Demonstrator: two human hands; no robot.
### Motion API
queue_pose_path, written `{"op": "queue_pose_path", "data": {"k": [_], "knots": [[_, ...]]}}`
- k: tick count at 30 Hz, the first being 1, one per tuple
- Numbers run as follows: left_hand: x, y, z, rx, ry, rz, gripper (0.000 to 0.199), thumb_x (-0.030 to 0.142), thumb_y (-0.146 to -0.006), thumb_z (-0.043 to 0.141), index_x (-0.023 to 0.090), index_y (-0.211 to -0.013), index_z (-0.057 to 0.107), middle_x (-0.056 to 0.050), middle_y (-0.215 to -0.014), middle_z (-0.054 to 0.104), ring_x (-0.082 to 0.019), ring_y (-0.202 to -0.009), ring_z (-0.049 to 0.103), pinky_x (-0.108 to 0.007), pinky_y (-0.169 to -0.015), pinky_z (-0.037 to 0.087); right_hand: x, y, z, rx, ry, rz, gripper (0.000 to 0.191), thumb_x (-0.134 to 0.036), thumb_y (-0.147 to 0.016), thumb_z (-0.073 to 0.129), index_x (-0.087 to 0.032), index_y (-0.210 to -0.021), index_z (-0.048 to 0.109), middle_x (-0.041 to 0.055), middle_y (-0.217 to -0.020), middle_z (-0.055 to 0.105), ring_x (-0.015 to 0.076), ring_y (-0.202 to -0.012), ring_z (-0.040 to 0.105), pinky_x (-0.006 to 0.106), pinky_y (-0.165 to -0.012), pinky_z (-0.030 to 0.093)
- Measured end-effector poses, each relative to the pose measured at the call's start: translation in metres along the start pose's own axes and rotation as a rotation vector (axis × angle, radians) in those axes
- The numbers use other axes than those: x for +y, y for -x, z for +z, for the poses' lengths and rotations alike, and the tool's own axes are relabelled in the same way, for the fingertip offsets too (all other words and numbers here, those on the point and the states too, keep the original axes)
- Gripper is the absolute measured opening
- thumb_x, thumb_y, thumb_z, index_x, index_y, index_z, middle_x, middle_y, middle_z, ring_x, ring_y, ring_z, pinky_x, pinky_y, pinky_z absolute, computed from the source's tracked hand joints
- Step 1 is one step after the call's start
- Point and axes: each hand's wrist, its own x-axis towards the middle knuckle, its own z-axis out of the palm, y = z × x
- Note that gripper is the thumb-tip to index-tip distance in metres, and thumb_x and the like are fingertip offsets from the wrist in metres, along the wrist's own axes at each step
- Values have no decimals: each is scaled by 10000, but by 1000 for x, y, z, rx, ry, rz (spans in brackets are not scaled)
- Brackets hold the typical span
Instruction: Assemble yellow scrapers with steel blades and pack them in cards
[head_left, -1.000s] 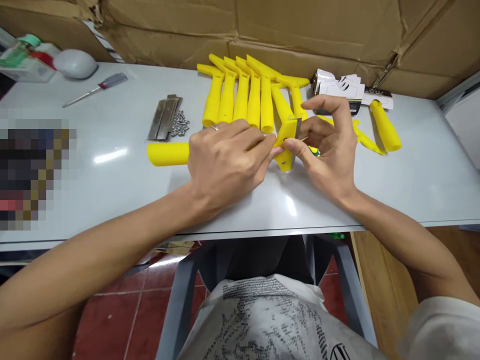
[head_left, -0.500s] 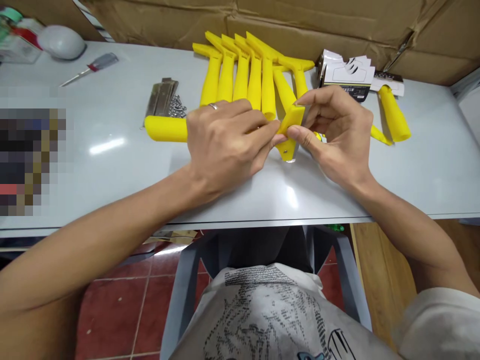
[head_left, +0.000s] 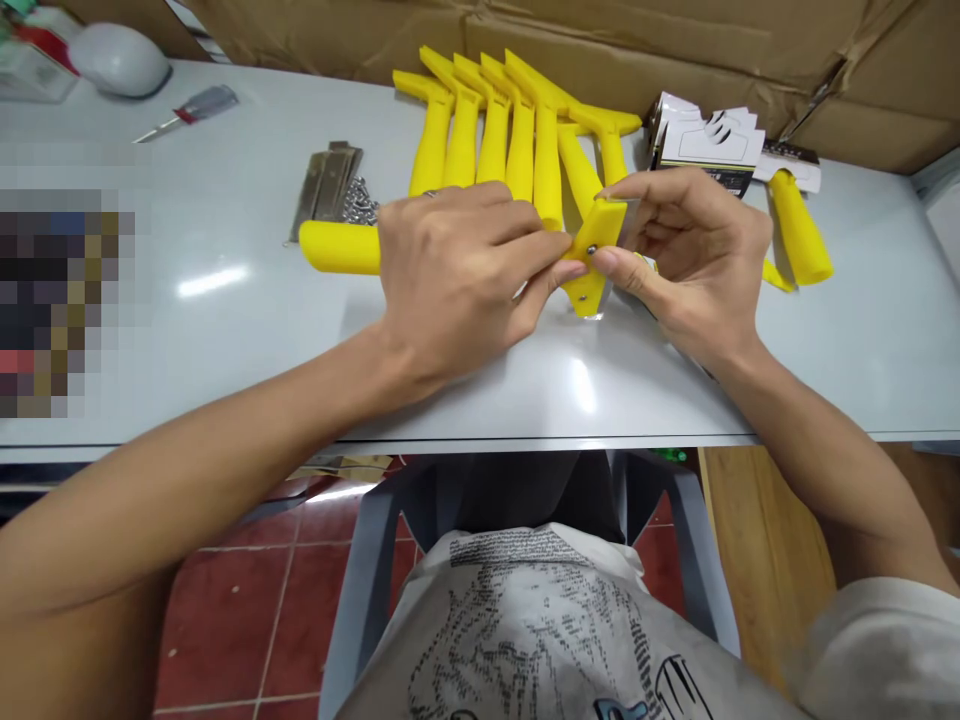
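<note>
A yellow plastic scraper (head_left: 341, 247) lies sideways above the tabletop, its handle end sticking out to the left. My left hand (head_left: 469, 265) is wrapped round its handle, which hides the middle of it. At the flared head, my right hand (head_left: 690, 250) is closed, with the thumb beside a small screw (head_left: 592, 249) and the index fingertip at the head's upper corner. Another screw (head_left: 583, 297) sits lower in the head. A thin clear or metal edge shows along the head's right side. Behind my hands stands a row of similar yellow scrapers (head_left: 491, 150).
Left of the row lie flat metal blades (head_left: 326, 185) and a heap of small screws (head_left: 360, 203). A screwdriver (head_left: 199, 107) rests at the back left. Printed cards (head_left: 709, 145) and another yellow scraper (head_left: 802, 230) are on the right. Cardboard (head_left: 675, 50) stands along the back.
My right thumb has shifted slightly on the scraper's head, and the upper screw now shows beside it. Both hands still hold the scraper. The whole view has moved a little.
</note>
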Motion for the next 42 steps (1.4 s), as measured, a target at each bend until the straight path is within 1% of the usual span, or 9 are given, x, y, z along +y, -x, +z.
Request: {"op": "queue_pose_path", "data": {"k": [8,12,18,23,26,28,31,36,42], "knots": [[-4,6,17,96,-37,5,497,623,-1240,628,254,-1013,872,-51,-885,857,-263,-831,766,-430,-703,412,-3,-1,1,32,12,-17,570,-847,-1046,747,-314,-1230,833,52,-891,686,198,-759,617,399,-693,601],[-1,6,17,5,55,-107,447,658,-1199,646,279,-1119,870,-81,-960,824,-302,-949,777,-440,-831,515,-5,0,5,41,-12,-51,435,-710,-1080,805,-298,-1216,830,70,-1026,770,195,-815,677,378,-748,649],[6,2,9,-15,83,-201,376,558,-1249,563,285,-1297,818,-81,-1064,823,-302,-1058,791,-440,-910,541,1,1,18,181,9,-288,286,-514,-1123,790,-281,-1281,842,68,-1146,769,175,-881,677,366,-784,615],[-19,-1,10,168,107,-90,177,416,-1226,692,252,-1252,753,25,-1052,833,-165,-927,747,-358,-789,489,-3,1,14,373,245,-497,218,-250,-1121,717,-323,-1286,838,65,-1093,779,231,-995,741,400,-827,625],[-31,-4,6,262,72,-26,105,331,-1212,727,254,-1147,697,81,-1041,803,-94,-861,703,-303,-756,519,-10,10,12,130,476,-765,279,-100,-1110,632,-286,-1224,805,20,-992,768,157,-804,658,324,-664,524],[-34,-6,4,301,41,-22,121,292,-1212,713,254,-1104,673,89,-1014,794,-78,-821,698,-286,-740,541,-13,18,15,-160,609,-792,367,-6,-1112,568,-249,-1263,796,6,-1021,808,133,-775,647,303,-626,490],[-35,-8,9,367,-40,10,110,262,-1205,713,241,-1101,685,71,-978,782,-83,-816,713,-304,-721,554,-12,25,20,-358,791,-812,336,1,-1158,536,-160,-1243,818,45,-1101,862,177,-932,722,331,-705,546],[-41,-8,24,524,-143,106,375,472,-1308,497,258,-1051,667,19,-873,691,-134,-737,607,-416,-621,439,-4,26,16,-464,738,-747,330,-65,-1193,558,-158,-988,798,68,-1040,818,186,-921,667,361,-755,541],[-40,-2,25,514,-137,139,339,524,-1242,585,276,-1054,719,1,-877,701,-164,-748,584,-382,-666,393,-8,5,-22,-402,359,-594,213,-98,-1154,646,-213,-1090,814,40,-1087,863,181,-938,770,359,-765,590]]}}
